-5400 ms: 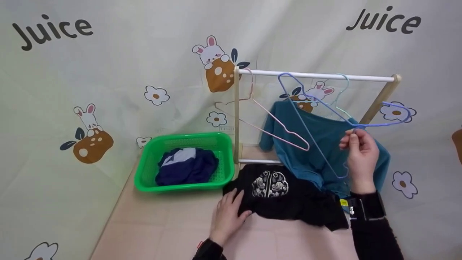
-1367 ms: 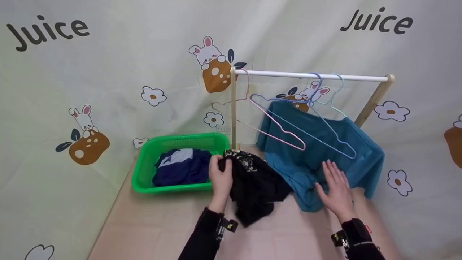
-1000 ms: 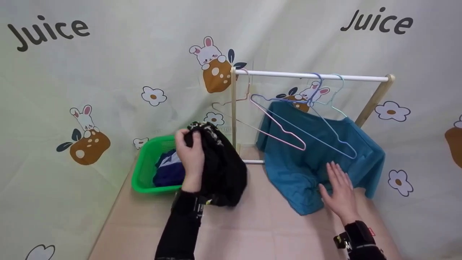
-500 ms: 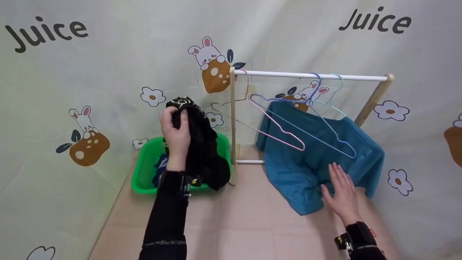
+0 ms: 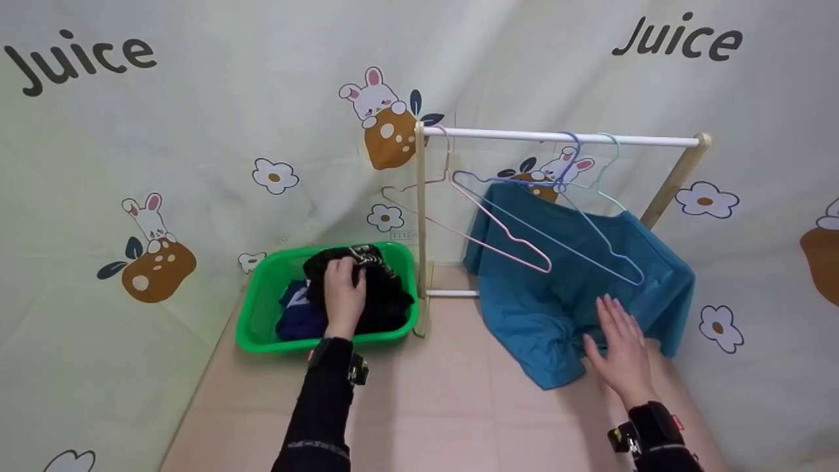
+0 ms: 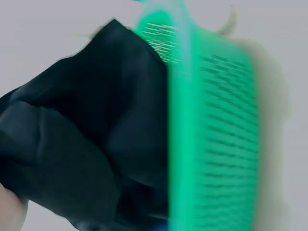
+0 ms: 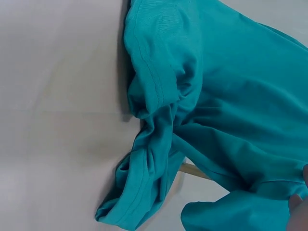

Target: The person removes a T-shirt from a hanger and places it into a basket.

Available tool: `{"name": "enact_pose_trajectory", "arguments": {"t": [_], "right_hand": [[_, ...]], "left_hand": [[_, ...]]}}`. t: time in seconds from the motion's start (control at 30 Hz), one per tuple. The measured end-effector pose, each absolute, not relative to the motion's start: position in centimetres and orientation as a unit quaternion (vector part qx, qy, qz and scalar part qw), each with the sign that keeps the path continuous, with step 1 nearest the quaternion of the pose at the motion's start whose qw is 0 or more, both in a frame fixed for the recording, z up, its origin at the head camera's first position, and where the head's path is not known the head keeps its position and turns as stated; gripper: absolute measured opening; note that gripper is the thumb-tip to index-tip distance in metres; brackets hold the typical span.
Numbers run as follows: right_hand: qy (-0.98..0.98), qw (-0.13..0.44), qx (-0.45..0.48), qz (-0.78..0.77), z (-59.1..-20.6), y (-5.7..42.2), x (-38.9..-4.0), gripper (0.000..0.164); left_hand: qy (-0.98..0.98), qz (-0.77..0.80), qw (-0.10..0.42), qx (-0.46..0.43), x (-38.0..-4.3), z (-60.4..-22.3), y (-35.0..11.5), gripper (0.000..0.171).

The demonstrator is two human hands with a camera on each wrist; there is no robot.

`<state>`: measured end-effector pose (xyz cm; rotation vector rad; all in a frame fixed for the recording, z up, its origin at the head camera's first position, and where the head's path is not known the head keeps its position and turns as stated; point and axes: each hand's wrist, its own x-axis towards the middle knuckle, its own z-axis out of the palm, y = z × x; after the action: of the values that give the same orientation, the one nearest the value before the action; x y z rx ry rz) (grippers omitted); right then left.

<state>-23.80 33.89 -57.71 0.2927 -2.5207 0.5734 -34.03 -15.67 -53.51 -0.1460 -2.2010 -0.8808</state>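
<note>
In the head view my left hand [image 5: 344, 295] is down in the green basket [image 5: 252, 328], its bent fingers gripping a black garment [image 5: 387, 308] with a white pattern. Under and left of that lies dark blue cloth [image 5: 301, 321] with a pale patch. The left wrist view has the black cloth [image 6: 96, 120] bunched against the basket's wall [image 6: 221, 134]. My right hand [image 5: 619, 351], fingers straight, rests against the lower part of a teal shirt [image 5: 544, 262]. That shirt hangs from a light green hanger [image 5: 609, 196] and its hem reaches the table.
A small rack with a white rod [image 5: 511, 134] and wooden posts [image 5: 421, 229] stands right of the basket. From the rod also hang a pink hanger [image 5: 505, 229] and a blue hanger [image 5: 550, 229], both bare. A printed curtain [image 5: 262, 98] closes off the back.
The blue hanger, earlier in my right hand, now hangs on the rod. My left hand has lifted the black garment off the table, carried it left and lowered it into the basket.
</note>
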Motion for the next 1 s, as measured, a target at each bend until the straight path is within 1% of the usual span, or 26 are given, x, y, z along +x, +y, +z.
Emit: {"name": "enact_pose_trajectory", "arguments": {"t": [0.13, 0.23, 0.3, 0.43, 0.53, 0.6, 0.67, 0.73, 1.0], "right_hand": [[-0.935, 0.265, 0.109, 0.209, -57.5, 33.8, -23.8, 0.071], [-0.934, 0.267, 0.108, 0.211, -57.2, 33.8, -23.9, 0.071], [-0.933, 0.267, 0.105, 0.216, -56.9, 33.7, -24.0, 0.071], [-0.932, 0.264, 0.097, 0.227, -56.0, 33.5, -24.4, 0.072], [-0.932, 0.266, 0.095, 0.229, -55.3, 33.4, -24.7, 0.071], [-0.925, 0.282, 0.103, 0.231, -54.8, 33.3, -25.1, 0.069], [-0.919, 0.299, 0.112, 0.231, -54.2, 33.2, -25.3, 0.068], [-0.911, 0.318, 0.122, 0.231, -53.5, 33.1, -25.6, 0.065], [-0.891, 0.361, 0.157, 0.224, -50.5, 32.6, -26.9, 0.063]], "left_hand": [[-0.9, -0.288, 0.326, -0.041, -33.1, -56.2, -15.7, 0.009], [-0.928, -0.253, 0.274, -0.024, -32.4, -57.3, -15.6, 0.017], [-0.948, -0.226, 0.221, -0.013, -32.1, -57.7, -15.5, 0.029], [-0.982, -0.168, 0.087, 0.015, -31.6, -57.9, -15.1, 0.057], [-0.991, -0.132, 0.002, 0.03, -31.2, -58.0, -14.8, 0.07], [-0.991, -0.123, -0.03, 0.036, -31.0, -58.0, -14.7, 0.074], [-0.991, -0.116, -0.048, 0.038, -30.9, -58.1, -14.6, 0.077], [-0.991, -0.111, -0.055, 0.039, -30.9, -58.2, -14.6, 0.079], [-0.994, -0.093, -0.034, 0.034, -30.5, -58.8, -14.3, 0.081]]}}
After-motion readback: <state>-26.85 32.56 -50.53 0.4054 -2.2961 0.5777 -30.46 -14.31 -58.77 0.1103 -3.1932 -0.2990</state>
